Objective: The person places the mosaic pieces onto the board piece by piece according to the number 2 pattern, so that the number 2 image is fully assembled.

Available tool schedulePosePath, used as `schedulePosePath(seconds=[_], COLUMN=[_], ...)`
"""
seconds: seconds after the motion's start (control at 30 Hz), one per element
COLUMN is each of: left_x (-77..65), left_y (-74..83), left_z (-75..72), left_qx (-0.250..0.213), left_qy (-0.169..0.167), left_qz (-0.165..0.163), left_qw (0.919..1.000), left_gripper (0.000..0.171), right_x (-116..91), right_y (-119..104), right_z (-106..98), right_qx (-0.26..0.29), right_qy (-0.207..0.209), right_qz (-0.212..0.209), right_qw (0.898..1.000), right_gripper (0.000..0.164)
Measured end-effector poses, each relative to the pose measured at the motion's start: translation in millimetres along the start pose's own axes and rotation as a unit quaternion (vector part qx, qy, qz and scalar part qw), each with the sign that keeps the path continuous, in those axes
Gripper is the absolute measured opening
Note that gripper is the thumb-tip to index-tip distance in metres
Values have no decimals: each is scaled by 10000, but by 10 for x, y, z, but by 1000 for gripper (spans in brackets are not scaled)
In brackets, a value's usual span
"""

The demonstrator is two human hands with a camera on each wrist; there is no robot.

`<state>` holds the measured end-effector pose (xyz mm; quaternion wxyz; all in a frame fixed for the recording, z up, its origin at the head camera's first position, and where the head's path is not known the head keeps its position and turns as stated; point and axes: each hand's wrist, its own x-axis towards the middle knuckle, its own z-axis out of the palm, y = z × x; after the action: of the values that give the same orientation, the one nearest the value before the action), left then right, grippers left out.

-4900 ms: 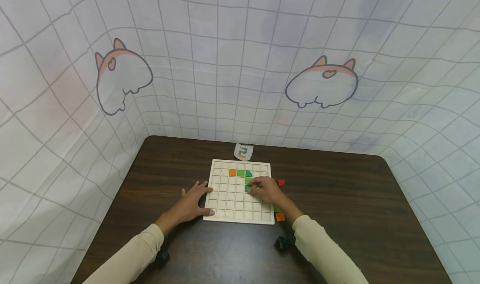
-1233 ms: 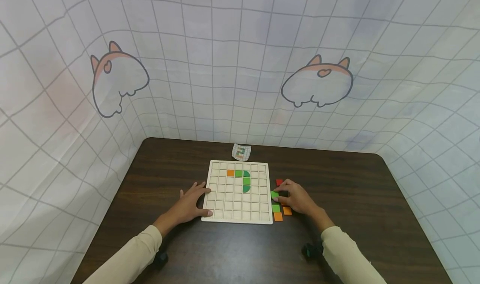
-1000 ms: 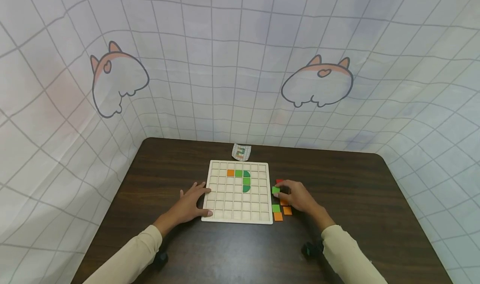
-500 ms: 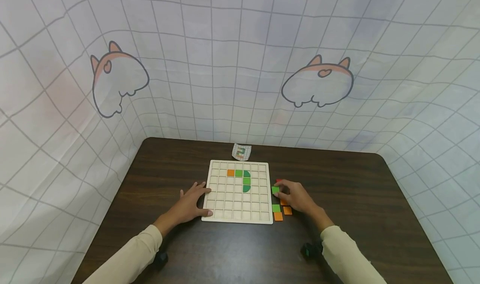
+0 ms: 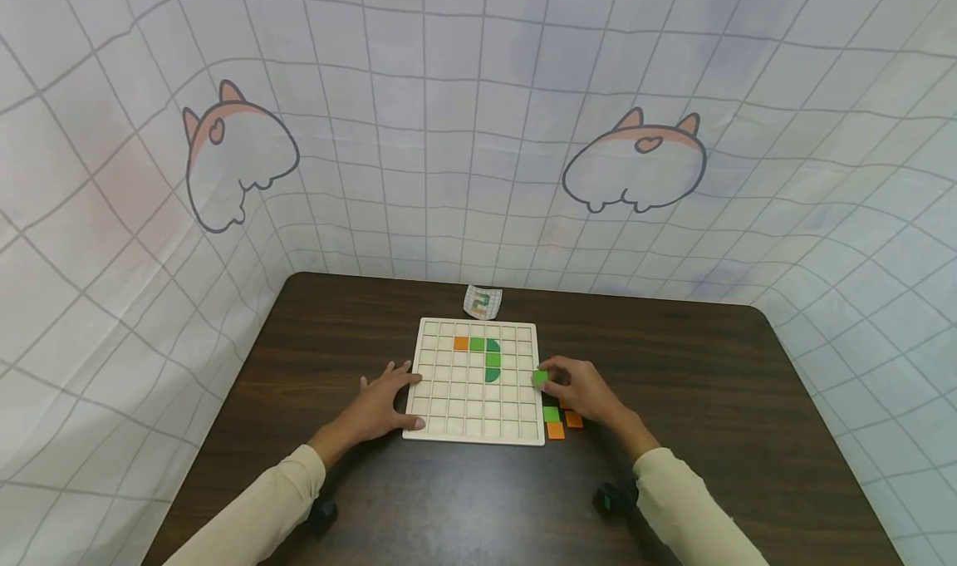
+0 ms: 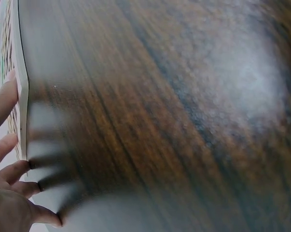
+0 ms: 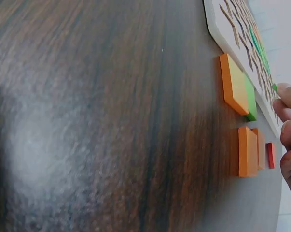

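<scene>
In the head view, a cream grid board (image 5: pixel 467 412) lies on the dark wooden table. My left hand (image 5: pixel 377 404) rests at its left side, thumb and a fingertip on the rim; other fingers touch the tabletop in the left wrist view. Between thumb and fingertips, my right hand (image 5: pixel 586 390) pinches a light green square tile (image 5: pixel 540 378) over the board's right edge. Set in the grid are an orange square (image 5: pixel 461 343), two light green squares (image 5: pixel 477 345) and two dark green rounded pieces (image 5: pixel 492 375).
Right of the board lie a green tile (image 5: pixel 551 415) and several orange tiles (image 5: pixel 555 430). A red piece (image 7: pixel 270 155) shows beyond them in the right wrist view. A small patterned card (image 5: pixel 483 302) sits behind the board. Gridded white cloth (image 5: pixel 419 134) encloses the table.
My right hand has gone from the grid, where a dark green piece now lies, to the loose tiles. It has picked up a light green square and moved left over the board's edge.
</scene>
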<state>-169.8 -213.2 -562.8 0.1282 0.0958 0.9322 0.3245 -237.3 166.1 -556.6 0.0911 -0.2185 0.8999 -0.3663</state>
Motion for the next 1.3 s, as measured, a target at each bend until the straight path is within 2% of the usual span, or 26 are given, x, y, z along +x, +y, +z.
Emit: schedulePosePath(seconds=[0.37,0.57,0.97,1.3], left_x=[8,10,-2,-4], left_y=[-1,8,38,36], left_z=[-9,-20,-27,-20], left_qx=[-235,-221,-162,-194], left_qy=[76,110,128,139], left_qz=[-37,-15,-8,-16], left_qw=[9997,9997,9998,9997], left_gripper=[80,80,78,77], right_x=[40,84,130,171], right_y=[-89,-131,-190,-261], right_z=[40,67,121,194], right_qx=[197,190,549,1002], right_qy=[-92,-68,-147,-416], right_qz=[-188,-253,-364,-74], right_qw=[9996,9995,9977,9941], right_gripper=[28,28,31,32])
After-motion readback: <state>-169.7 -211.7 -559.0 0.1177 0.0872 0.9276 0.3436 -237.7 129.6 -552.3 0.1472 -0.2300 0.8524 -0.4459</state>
